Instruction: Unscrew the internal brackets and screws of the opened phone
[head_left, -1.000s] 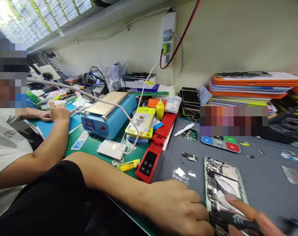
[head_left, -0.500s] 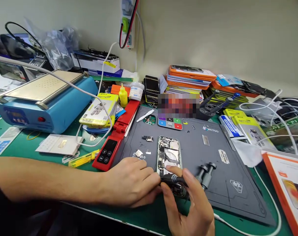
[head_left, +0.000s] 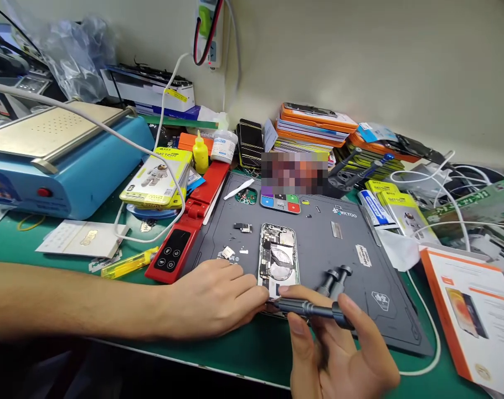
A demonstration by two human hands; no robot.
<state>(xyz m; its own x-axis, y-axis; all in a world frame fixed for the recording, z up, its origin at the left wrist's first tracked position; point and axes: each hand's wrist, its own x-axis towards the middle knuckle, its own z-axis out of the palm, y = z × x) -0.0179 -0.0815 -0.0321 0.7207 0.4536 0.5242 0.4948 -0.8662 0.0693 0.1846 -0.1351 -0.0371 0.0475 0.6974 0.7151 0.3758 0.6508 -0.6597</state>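
An opened smartphone [head_left: 281, 260] with bare inner parts lies on a dark grey work mat [head_left: 318, 244]. My left hand [head_left: 225, 293] rests at the phone's lower left, fingers curled together; its fingertips meet near the phone's bottom end, and what they pinch is hidden. In my right hand [head_left: 339, 343] a grey screwdriver [head_left: 308, 308] lies almost level, held between thumb and fingers. The driver's tip points left, close to my left fingertips at the phone's bottom edge. Two more grey screwdrivers [head_left: 335, 281] lie on the mat just beyond my right hand.
Small phone parts [head_left: 244, 228] lie left of the phone. A red folding device [head_left: 173, 249], a yellow-handled tool [head_left: 129, 263] and battery boxes [head_left: 157, 176] line the mat's left. A blue heating machine [head_left: 69, 166] stands far left. An orange-edged box [head_left: 468, 310] lies right.
The view has shifted, so most things sit further left in it. My right hand has moved right relative to the phone, its fingers wider apart along the screwdriver. My left hand stays at the phone.
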